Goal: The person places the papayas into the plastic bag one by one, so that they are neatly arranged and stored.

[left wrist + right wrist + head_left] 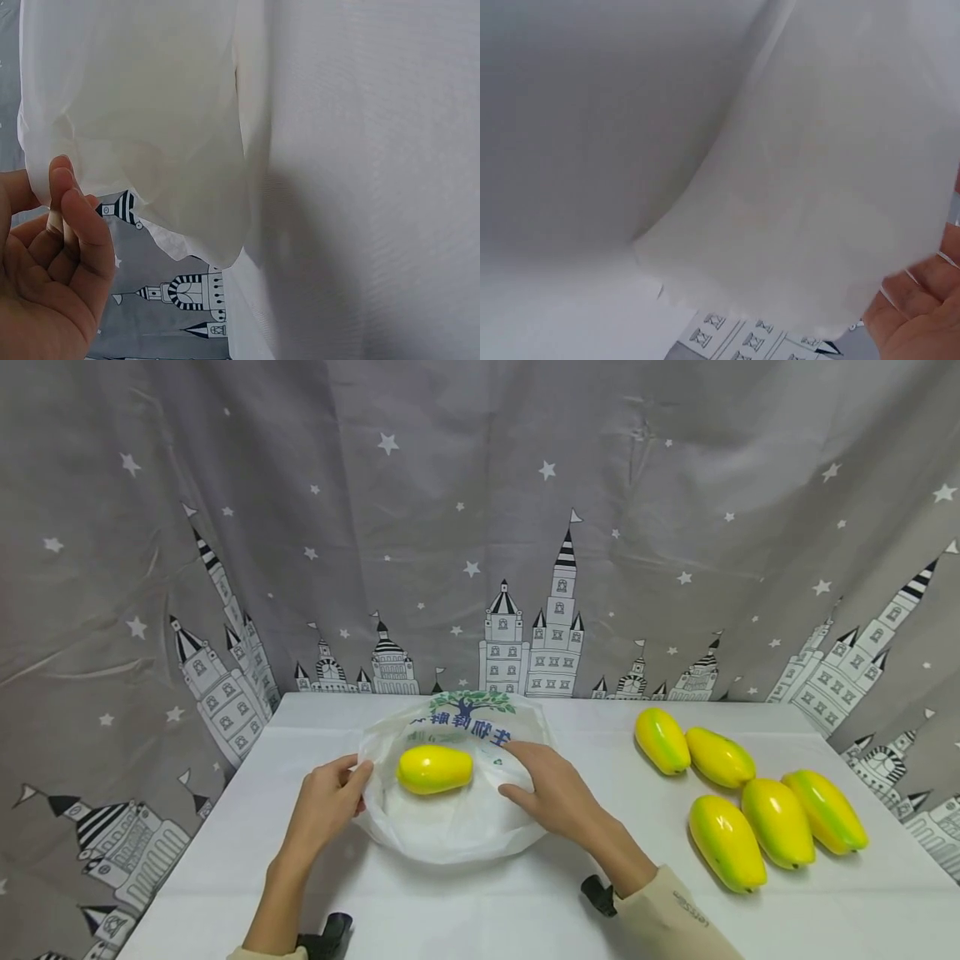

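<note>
A white plastic bag with a printed green tree and blue characters stands with its mouth spread wide. Inside it lies one glossy yellow, mango-like fruit. My left hand pinches the bag's left rim between thumb and fingers; the left wrist view shows these fingers curled at the bag's edge. On the opposite side, my right hand grips the right rim, its thumb over the inner side. The right wrist view shows some of its fingers against the bag's outer wall.
Several more yellow fruits with green streaks lie grouped on the right of the white table. A grey curtain printed with stars and castles hangs behind the table's far edge.
</note>
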Demonstrator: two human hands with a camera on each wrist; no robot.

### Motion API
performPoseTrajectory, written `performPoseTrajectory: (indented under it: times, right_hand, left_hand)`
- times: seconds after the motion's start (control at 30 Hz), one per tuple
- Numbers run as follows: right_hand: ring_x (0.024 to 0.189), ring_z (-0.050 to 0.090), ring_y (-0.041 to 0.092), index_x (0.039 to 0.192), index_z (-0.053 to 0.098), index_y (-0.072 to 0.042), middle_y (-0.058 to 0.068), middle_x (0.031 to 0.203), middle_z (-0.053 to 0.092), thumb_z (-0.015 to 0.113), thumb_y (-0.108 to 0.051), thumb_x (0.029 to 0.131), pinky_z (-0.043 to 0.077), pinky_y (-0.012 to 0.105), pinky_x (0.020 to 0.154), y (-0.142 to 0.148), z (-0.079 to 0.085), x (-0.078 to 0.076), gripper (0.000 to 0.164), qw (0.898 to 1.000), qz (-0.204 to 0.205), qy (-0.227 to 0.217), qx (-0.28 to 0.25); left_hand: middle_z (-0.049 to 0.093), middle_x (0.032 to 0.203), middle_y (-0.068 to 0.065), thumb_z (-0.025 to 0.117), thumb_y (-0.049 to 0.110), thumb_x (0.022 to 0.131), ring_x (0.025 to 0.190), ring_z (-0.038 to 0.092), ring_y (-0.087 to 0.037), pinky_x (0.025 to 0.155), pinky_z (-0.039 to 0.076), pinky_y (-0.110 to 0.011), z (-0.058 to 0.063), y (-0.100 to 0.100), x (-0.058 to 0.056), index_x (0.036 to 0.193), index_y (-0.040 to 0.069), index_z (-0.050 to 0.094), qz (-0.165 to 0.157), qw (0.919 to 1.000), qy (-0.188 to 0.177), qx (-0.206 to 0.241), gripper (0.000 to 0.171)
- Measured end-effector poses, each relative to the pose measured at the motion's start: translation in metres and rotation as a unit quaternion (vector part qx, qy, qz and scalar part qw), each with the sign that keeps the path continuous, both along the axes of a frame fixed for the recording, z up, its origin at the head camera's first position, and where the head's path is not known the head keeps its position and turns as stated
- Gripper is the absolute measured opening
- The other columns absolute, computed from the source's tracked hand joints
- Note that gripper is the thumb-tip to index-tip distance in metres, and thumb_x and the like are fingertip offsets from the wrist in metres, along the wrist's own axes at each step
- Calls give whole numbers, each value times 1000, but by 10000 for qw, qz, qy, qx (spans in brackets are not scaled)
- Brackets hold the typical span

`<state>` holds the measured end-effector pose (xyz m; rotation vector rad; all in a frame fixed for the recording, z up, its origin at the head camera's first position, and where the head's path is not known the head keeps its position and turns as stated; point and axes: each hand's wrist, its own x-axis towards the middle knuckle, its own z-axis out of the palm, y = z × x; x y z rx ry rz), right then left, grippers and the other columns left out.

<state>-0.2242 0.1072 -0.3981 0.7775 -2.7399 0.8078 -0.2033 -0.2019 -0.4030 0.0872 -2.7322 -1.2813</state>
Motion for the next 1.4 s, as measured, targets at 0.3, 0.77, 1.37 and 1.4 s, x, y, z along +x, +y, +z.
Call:
performPoseTrajectory:
  times: [0.3,0.77,1.37,1.4]
  right_hand:
    - [124,54,29,133,59,-5,10,132,60,76,-23,88,43,45,102,22,4,9,51,9992,-232,254,-224]
    - [111,62,32,121,65,0,14,119,67,78,-18,86,49,47,94,63,1,10,42,9881,-410,1401,-485]
    - [114,56,43,122,60,9,26,122,61,74,-13,87,42,54,99,103,-25,-7,42,9801,-1411,1396,29]
    - [115,54,44,122,59,9,27,123,60,73,-13,88,40,55,100,104,-25,-8,43,9795,-1482,1358,126]
  left_hand:
    - [59,70,-6,51,26,104,62,54,-19,57,44,-27,0,0,0,135,-8,52,-12,10000,-35,34,47]
    - [59,70,-6,51,26,104,63,54,-20,58,45,-28,1,0,0,135,-7,53,11,10000,-57,18,45]
    - [60,72,-7,51,25,104,64,55,-19,58,45,-28,1,0,1,134,-7,54,28,10000,-33,-7,44]
    - [61,73,-7,51,25,104,64,55,-19,59,45,-28,1,0,1,134,-8,53,29,10000,-30,-2,45]
